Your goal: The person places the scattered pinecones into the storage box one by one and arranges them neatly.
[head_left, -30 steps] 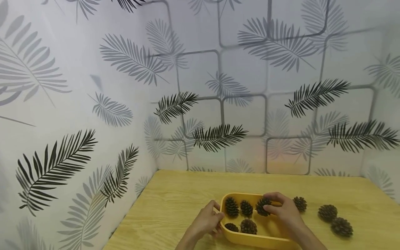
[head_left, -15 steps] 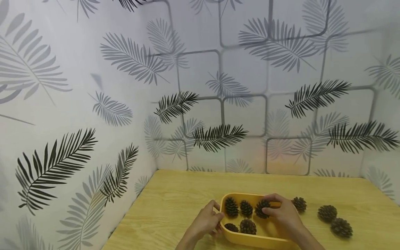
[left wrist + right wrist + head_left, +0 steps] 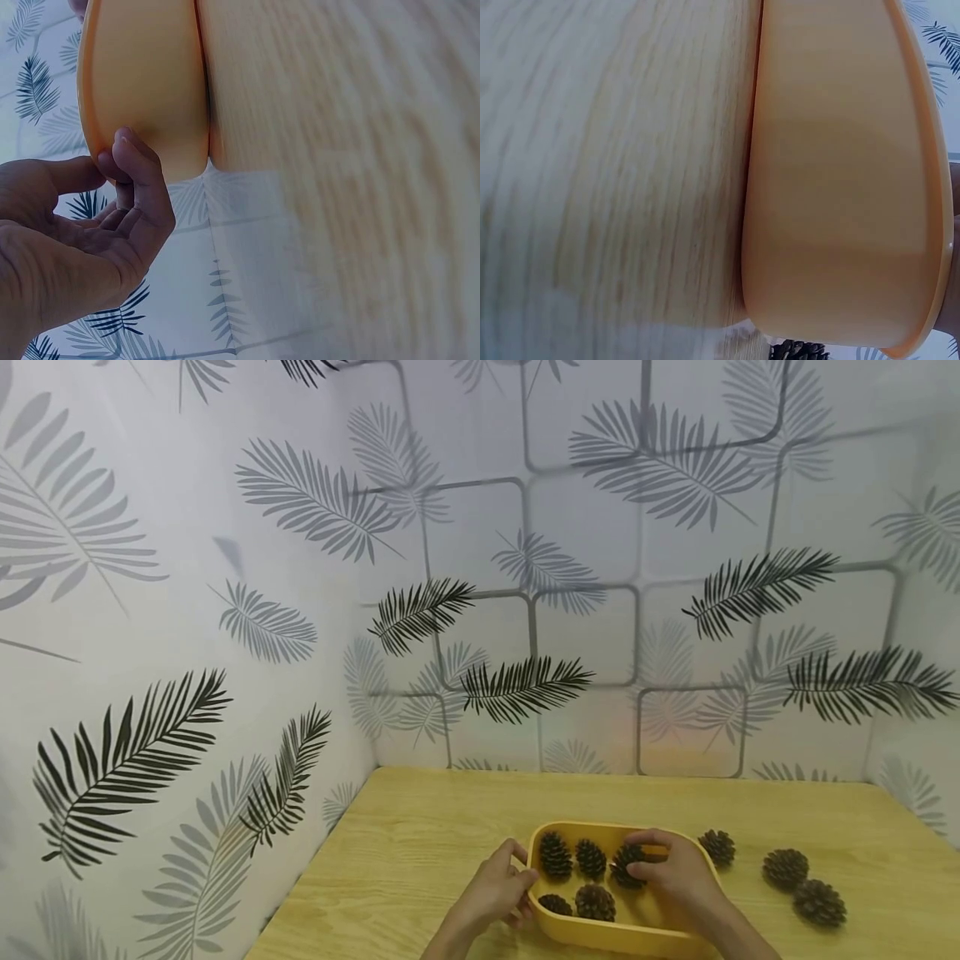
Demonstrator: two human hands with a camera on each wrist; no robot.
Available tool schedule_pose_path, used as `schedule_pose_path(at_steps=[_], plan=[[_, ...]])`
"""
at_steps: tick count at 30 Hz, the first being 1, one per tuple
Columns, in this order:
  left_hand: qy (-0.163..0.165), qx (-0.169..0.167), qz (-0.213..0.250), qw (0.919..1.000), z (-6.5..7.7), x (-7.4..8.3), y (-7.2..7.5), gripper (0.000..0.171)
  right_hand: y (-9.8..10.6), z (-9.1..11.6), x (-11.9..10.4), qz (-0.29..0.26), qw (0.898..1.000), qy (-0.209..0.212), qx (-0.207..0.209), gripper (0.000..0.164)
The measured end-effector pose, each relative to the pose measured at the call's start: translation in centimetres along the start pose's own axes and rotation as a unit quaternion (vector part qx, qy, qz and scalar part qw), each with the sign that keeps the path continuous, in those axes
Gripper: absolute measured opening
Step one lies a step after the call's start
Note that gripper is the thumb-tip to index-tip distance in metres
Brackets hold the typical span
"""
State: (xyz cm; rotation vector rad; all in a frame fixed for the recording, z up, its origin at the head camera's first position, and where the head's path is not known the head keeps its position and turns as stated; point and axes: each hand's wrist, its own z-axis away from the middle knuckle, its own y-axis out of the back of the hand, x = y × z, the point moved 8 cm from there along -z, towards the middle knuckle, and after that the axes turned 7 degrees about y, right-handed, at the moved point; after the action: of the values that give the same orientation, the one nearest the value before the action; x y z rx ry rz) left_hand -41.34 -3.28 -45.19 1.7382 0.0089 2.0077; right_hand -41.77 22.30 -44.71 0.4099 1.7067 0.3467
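A yellow plastic bin [image 3: 600,933] with rounded corners stands on the table. My left hand [image 3: 491,889] grips its left end, thumb and fingers at the rim, as the left wrist view of the bin wall [image 3: 150,82] also shows. Over the bin's inside, my right hand [image 3: 681,875] pinches a brown pine cone [image 3: 627,868] between thumb and fingers. Several other pine cones lie in the bin: two along the back, one tall [image 3: 556,856] and one smaller [image 3: 591,858], and two at the front left [image 3: 596,903]. In the right wrist view the bin wall hides most of the right hand.
To the bin's right, three pine cones lie on the wood-grain table [image 3: 420,827]: one close by the bin's back right corner [image 3: 717,848] and a pair farther right [image 3: 785,869]. A leaf-patterned curtain [image 3: 480,635] rises behind the table and along its left side.
My right hand has moved slightly left and lowered the pine cone deeper into the bin, still holding it. The left hand stays on the rim.
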Motion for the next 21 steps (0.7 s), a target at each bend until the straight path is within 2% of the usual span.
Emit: schedule_pose_path(at_steps=[6, 15, 21], plan=[[0.010, 0.002, 0.000, 0.9999, 0.00, -0.11, -0.01, 0.015, -0.20, -0.05, 0.08, 0.002, 1.000, 0.007, 0.000, 0.046], [0.008, 0.003, 0.006, 0.9999, 0.14, -0.01, -0.09, 0.014, -0.30, 0.34, -0.35, -0.008, 1.000, 0.027, -0.003, 0.042], [0.010, 0.004, 0.007, 0.9999, 0.17, 0.02, -0.06, 0.014, -0.33, 0.36, -0.47, -0.025, 0.999, 0.025, -0.003, 0.043]])
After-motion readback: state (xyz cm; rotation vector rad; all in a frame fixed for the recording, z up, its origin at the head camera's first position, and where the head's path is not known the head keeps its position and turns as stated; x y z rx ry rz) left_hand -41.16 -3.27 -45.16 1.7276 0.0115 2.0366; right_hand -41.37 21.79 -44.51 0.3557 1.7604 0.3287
